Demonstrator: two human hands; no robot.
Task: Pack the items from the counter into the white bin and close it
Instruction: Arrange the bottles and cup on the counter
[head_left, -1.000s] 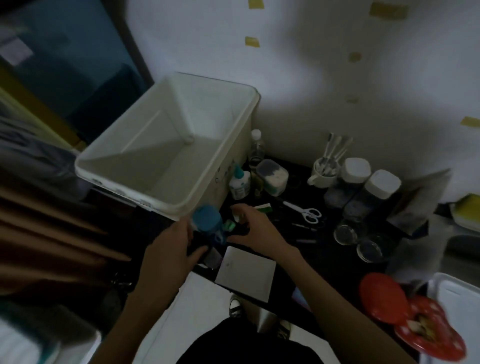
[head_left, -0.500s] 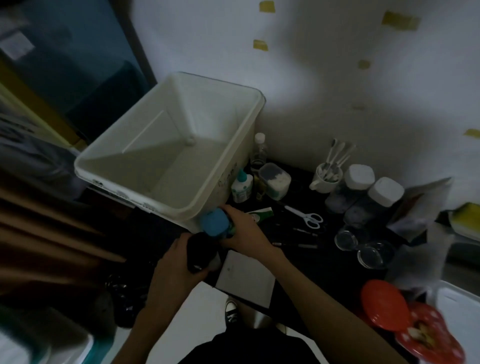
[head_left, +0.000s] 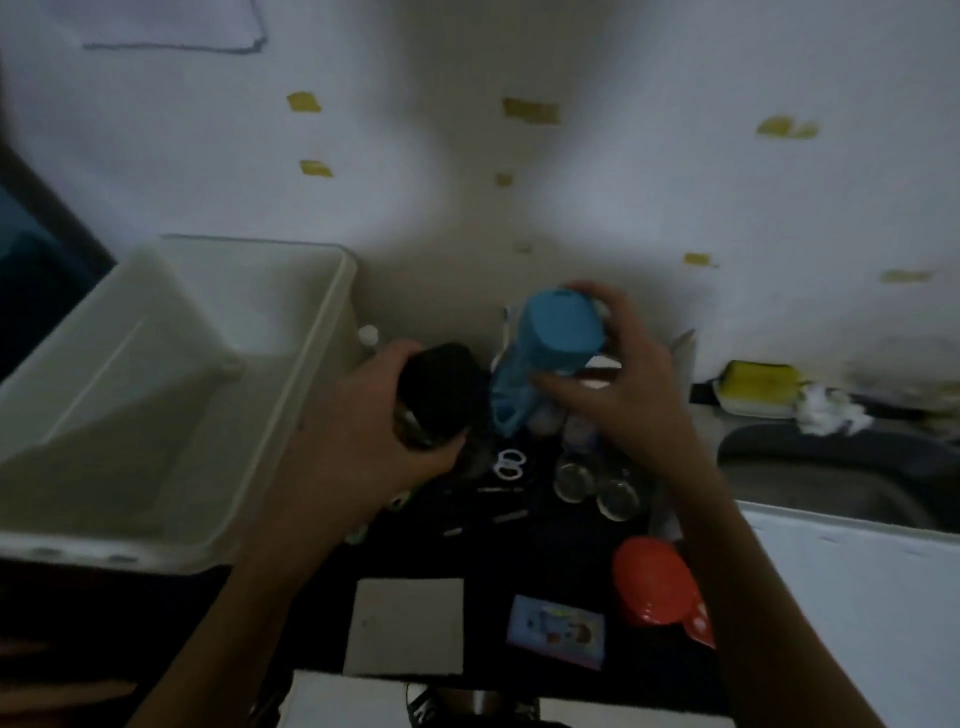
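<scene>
The left hand is curled round a dark cylindrical jar with a black lid, holding it aloft just right of the open white plastic bin. The right hand grips a blue-lidded translucent blue bottle by its upper part, further right of the bin and also raised. Judgement: both items are lifted clear of the counter so they can be carried leftward over the bin's rim; one item per hand halves the trips. Neither is inside the bin yet, and the part of the bin's floor that shows holds nothing, so packing appears barely begun.

The bin stands open at the left end of the dark counter, with no lid seen on it. Right of the bin and below the hands lie small white-handled scissors, two clear round glass jars and some thin dark sticks, too blurred to identify. Further right sits a red round lid. Toward the near edge lie a grey square card and a small pale-blue printed packet.

Behind the bin rises a white wall carrying scraps of yellow tape. Far right of the bin, a yellow sponge rests by a dark sink basin. Lighting is dim; fine detail is unreliable.
</scene>
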